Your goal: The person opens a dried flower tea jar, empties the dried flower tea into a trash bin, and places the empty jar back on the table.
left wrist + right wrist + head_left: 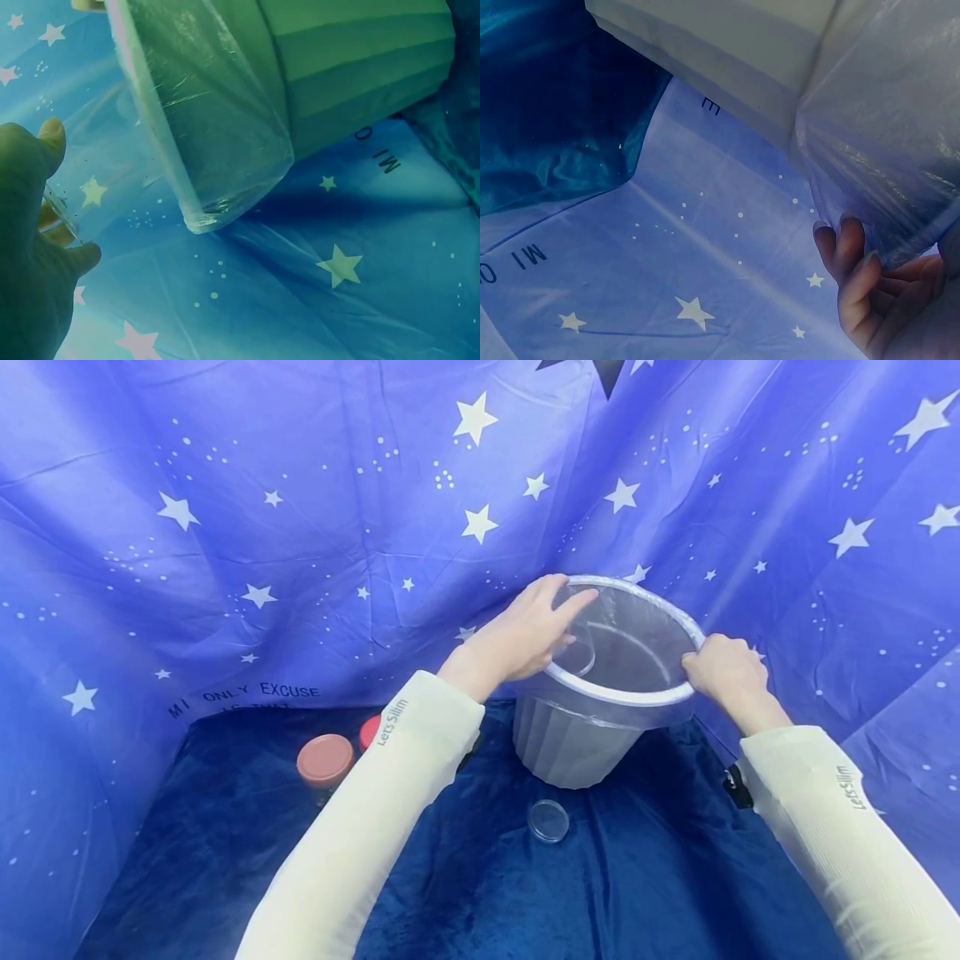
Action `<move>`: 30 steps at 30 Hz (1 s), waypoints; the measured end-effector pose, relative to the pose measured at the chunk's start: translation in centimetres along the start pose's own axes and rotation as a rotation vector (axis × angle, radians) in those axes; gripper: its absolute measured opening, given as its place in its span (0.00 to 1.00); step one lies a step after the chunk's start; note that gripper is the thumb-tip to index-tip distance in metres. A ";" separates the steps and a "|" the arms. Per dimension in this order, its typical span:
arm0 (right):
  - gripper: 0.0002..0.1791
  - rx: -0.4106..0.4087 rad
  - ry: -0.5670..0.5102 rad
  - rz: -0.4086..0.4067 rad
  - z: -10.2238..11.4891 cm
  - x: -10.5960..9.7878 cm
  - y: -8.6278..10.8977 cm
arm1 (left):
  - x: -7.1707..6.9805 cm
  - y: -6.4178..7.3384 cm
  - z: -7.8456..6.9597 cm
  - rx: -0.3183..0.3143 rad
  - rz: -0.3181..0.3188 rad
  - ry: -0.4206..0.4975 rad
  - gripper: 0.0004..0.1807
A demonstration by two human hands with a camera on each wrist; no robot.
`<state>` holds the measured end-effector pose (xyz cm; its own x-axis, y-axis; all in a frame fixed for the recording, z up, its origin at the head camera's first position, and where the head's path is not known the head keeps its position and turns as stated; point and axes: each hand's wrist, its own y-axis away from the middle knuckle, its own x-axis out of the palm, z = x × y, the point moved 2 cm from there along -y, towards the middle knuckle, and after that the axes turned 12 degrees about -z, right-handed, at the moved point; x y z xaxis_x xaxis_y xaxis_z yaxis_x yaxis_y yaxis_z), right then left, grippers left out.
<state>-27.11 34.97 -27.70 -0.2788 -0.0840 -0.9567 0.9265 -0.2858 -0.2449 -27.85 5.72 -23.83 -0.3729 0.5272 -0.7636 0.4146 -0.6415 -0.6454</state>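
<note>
A pale ribbed trash bin stands tilted on the dark cloth, its rim lined with a clear plastic bag. My right hand grips the bin's right rim; in the right wrist view its fingers curl by the bag's edge. Over the left side of the opening, my left hand holds a thin, clear round dish between thumb and fingers. Only part of that dish's edge shows against the bin's inside. Another clear, shallow round dish lies on the cloth in front of the bin.
Left of my left sleeve stands a jar with a pink lid. A red lid is partly hidden behind that sleeve. Dark blue velvety cloth covers the surface, and a star-printed curtain hangs close behind the bin.
</note>
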 end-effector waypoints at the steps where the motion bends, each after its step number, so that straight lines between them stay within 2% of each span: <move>1: 0.21 -0.003 -0.001 0.001 0.0 0.0 0.0 | -0.1 0.0 0.1 0.000 -0.002 0.002 0.26; 4: 0.21 -0.007 -0.004 0.003 0.2 0.1 0.0 | -0.5 0.2 0.5 -0.042 -0.001 0.021 0.25; 10: 0.21 0.001 0.000 0.000 0.3 0.1 -0.1 | -1.0 0.7 0.9 -0.193 0.089 0.090 0.26; 12: 0.21 0.003 0.000 -0.002 0.3 0.1 -0.1 | -1.1 0.9 1.0 -0.220 0.106 0.104 0.26; 22: 0.22 0.004 0.009 0.011 0.4 -0.1 0.0 | -1.4 1.5 1.5 -0.170 0.069 0.099 0.26; 25: 0.22 0.007 0.007 0.014 0.3 -0.1 0.1 | -1.5 1.6 1.7 -0.173 0.067 0.102 0.27; 30: 0.22 0.007 0.003 0.013 0.0 -0.1 0.1 | -1.6 2.2 2.0 -0.180 0.023 0.125 0.28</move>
<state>-26.96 34.90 -27.59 -0.2663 -0.0851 -0.9601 0.9282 -0.2912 -0.2317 -27.99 2.38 -24.04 -0.2604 0.5856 -0.7676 0.5678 -0.5501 -0.6123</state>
